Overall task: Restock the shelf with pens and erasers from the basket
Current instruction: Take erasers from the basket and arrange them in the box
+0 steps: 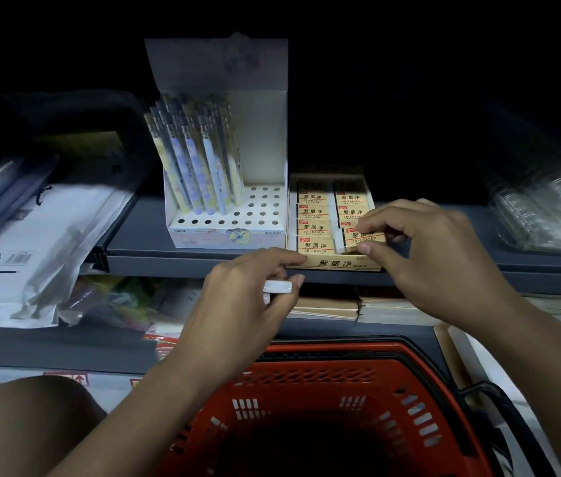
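Looking through the head view, we find our right hand (441, 256) right of centre, thumb and fingers pinching an eraser (361, 238) at the near right corner of the eraser box (339, 263), which sits on the shelf (169, 259) and is otherwise packed with two columns of sleeved erasers. Our left hand (251, 290), just below and left of the box, curls around a small white object (277, 287); we cannot tell what it is. Left of the eraser box stands the pen display box (227, 201), its pens (196, 160) leaning in the left holes. At the bottom centre sits the red basket (324, 380), its inside too dark to read.
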Action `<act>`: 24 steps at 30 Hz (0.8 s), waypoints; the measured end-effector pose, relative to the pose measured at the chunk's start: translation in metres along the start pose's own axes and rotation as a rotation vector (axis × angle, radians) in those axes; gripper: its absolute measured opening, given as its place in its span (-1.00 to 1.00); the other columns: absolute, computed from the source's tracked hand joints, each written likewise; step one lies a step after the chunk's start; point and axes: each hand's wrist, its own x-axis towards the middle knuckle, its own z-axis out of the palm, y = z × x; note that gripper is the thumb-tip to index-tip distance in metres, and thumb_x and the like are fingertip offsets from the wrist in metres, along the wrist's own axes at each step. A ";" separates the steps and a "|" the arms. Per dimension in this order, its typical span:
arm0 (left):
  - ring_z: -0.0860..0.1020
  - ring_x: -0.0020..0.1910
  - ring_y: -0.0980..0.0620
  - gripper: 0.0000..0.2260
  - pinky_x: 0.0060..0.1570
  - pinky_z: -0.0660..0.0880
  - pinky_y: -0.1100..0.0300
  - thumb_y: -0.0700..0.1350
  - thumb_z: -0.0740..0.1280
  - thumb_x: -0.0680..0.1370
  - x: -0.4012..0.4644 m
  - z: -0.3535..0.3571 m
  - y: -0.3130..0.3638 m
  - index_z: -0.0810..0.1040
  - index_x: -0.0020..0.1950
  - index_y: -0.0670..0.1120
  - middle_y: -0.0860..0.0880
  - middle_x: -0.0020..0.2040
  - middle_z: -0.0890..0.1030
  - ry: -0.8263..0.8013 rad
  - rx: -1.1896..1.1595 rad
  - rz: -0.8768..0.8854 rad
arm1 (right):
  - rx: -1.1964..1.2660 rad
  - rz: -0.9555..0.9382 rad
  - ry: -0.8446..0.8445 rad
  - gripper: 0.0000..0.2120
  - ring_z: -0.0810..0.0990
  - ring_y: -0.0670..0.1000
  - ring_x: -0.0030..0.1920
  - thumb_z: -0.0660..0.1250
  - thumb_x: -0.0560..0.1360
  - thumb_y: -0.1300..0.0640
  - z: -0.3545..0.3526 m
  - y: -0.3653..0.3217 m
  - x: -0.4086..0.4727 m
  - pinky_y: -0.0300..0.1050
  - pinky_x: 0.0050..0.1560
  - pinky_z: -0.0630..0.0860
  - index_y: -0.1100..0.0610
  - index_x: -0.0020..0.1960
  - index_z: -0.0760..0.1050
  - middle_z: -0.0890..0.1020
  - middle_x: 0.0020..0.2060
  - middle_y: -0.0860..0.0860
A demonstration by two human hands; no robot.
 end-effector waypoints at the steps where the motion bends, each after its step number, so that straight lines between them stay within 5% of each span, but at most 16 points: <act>1: 0.62 0.06 0.31 -0.76 0.06 0.61 0.14 -0.01 0.44 0.61 0.000 0.000 0.000 0.66 0.26 0.19 0.25 -0.03 0.68 -0.003 0.003 -0.007 | 0.001 -0.003 -0.006 -0.79 0.55 -0.07 -0.04 0.51 0.52 0.06 0.000 0.001 0.000 -0.01 0.02 0.59 0.02 0.15 0.70 0.70 0.01 -0.14; 12: 0.64 0.04 0.30 -0.82 0.04 0.63 0.10 -0.04 0.45 0.60 0.001 0.001 0.001 0.70 0.18 0.16 0.23 -0.04 0.70 0.013 -0.014 -0.043 | -0.064 -0.036 -0.104 -0.78 0.48 -0.05 0.14 0.47 0.53 0.01 0.001 -0.003 -0.005 -0.11 0.16 0.49 0.05 0.13 0.72 0.67 0.09 -0.18; 24: 0.64 0.03 0.28 -0.86 0.04 0.58 0.14 -0.16 0.48 0.55 0.001 0.000 0.001 0.65 -0.06 0.10 0.28 -0.09 0.68 0.001 -0.058 -0.044 | -0.090 -0.028 -0.071 -0.78 0.46 -0.03 0.00 0.38 0.51 -0.06 0.004 -0.015 -0.007 0.03 -0.09 0.56 0.05 0.00 0.72 0.58 -0.11 -0.14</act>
